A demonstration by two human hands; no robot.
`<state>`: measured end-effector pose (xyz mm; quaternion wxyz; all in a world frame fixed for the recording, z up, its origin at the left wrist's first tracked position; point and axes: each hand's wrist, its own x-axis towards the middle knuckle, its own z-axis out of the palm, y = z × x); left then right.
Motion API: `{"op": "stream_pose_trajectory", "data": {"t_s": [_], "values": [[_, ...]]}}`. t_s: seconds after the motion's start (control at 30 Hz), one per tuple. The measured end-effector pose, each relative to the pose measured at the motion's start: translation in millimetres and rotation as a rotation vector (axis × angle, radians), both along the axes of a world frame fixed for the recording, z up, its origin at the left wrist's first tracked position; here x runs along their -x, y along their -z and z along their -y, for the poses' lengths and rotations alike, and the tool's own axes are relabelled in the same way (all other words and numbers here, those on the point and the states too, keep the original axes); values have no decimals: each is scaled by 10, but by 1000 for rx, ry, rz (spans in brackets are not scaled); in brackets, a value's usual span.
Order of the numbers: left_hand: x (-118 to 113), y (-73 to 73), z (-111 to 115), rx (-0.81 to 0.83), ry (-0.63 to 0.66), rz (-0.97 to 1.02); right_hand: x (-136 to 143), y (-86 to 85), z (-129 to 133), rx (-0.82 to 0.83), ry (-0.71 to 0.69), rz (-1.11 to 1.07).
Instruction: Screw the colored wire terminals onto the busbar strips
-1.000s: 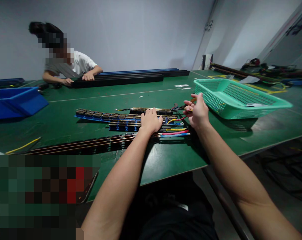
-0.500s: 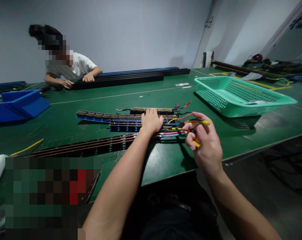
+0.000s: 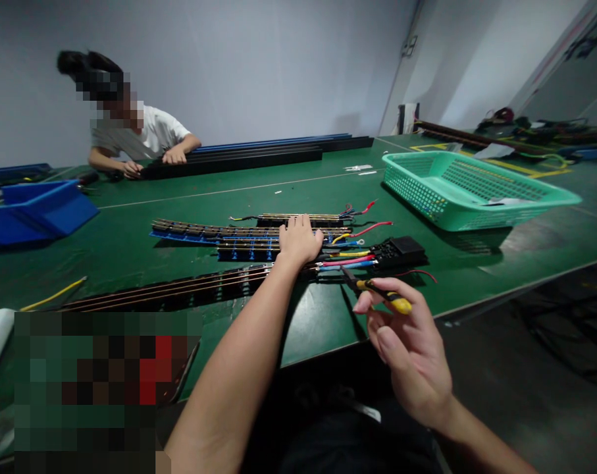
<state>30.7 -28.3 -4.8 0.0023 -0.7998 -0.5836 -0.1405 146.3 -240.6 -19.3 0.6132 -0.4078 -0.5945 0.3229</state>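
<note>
Pressing left hand [image 3: 301, 240] on blue-and-black railed strips [image 3: 249, 245], frame center; seen with fingers stretched forward, slightly apart, thumb out to the side. Holding pliers [image 3: 361, 284] in right hand [image 3: 416, 355], right of center and lower; curled at the fingers about the yellow-and-black handles. Pointing, at the tip, up-left toward red and blue wires [image 3: 347, 262]; can't tell if touching. Just right of the wires: black block [image 3: 401, 251]. Slanting to lower left: long black strip [image 3: 180, 289] with copper-colored rods. At right: green basket [image 3: 419, 194]. At far left: blue bin [image 3: 41, 207]. Upper left: co-worker in white shirt [image 3: 155, 128], both hands at black bars [image 3: 259, 159].
</note>
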Motion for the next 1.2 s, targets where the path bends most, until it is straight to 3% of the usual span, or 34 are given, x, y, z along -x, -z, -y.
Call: {"op": "stream_pose_trajectory", "data": {"t_s": [0.2, 0.37, 0.47, 0.53, 0.6, 0.7, 1.0, 1.1, 1.2], "values": [[-1, -16, 16, 21, 3, -6, -47, 141, -308, -16, 27, 429], [-12, -14, 20, 7, 1, -16, -13, 263, -399, -145, 71, 884], [-18, -6, 23, -4, 2, -18, 21, 236, -374, -121, 84, 1062], [-20, -4, 27, -8, 3, -18, 30, 175, -364, -64, 59, 1059], [-20, -6, 32, -7, 2, -20, 28, 108, -372, 12, 10, 925], [-18, -11, 36, -5, 3, -23, 31, 61, -426, 110, -6, 550], [-7, -6, 38, -16, -1, -27, 249, 134, -676, 173, 136, -535], [-6, 5, 29, -19, 0, -22, 257, 97, -699, 187, 152, -687], [-5, 6, 24, -15, 5, -15, 207, 64, -637, 205, 129, -590]]}}
